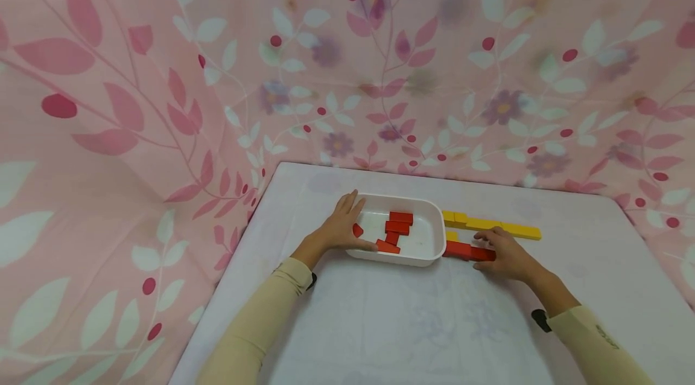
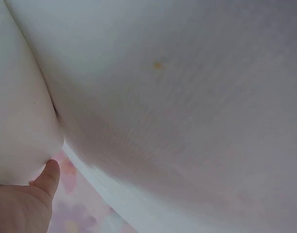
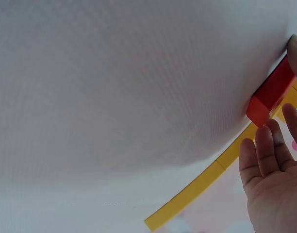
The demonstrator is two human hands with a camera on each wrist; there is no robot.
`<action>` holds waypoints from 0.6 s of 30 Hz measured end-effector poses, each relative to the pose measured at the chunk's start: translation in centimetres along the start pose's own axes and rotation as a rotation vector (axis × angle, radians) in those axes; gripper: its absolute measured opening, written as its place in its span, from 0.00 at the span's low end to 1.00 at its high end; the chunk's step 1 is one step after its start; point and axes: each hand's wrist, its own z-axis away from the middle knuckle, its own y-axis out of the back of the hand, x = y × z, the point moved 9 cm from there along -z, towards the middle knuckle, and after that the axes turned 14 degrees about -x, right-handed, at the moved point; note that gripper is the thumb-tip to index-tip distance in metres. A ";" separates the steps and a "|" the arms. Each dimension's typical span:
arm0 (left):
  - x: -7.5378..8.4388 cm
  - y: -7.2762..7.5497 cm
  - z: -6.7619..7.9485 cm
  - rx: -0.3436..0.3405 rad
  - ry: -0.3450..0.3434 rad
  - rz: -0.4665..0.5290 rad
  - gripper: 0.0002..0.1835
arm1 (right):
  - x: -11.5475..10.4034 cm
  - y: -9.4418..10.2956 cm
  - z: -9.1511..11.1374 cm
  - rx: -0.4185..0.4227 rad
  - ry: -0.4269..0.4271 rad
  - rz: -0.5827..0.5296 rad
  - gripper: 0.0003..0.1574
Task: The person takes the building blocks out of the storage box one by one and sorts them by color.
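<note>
My left hand (image 1: 341, 229) rests on the left end of a white plastic tub (image 1: 399, 259), fingers extended and thumb along its near rim. Several red blocks (image 1: 397, 228) lie inside. In the left wrist view, one fingertip (image 2: 52, 167) touches the tub's smooth outer wall. To the tub's right, my right hand (image 1: 507, 257) holds the outer red block (image 1: 482, 254) of a short row, its thumb on the near side and its fingers beyond. That block's end (image 3: 259, 112) shows in the right wrist view. Another red block (image 1: 457, 250) adjoins it toward the tub.
Behind the red row, yellow blocks (image 1: 521, 232) form a long line running right from the tub. A further yellow block (image 1: 452, 236) sits between the rows. A white cloth (image 1: 412, 324) covers the table, and a pink floral curtain (image 1: 347, 71) hangs behind and at the left.
</note>
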 end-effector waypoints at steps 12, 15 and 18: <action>0.2 0.0 0.1 0.001 -0.019 0.005 0.72 | -1.4 0.7 1.0 0.049 -0.032 0.038 0.45; 0.4 0.1 0.3 0.005 -0.025 0.007 0.71 | -2.1 1.6 1.7 0.110 0.000 0.033 0.46; 0.2 0.3 0.4 0.011 -0.014 -0.003 0.72 | -3.2 2.9 2.2 0.194 0.043 0.054 0.47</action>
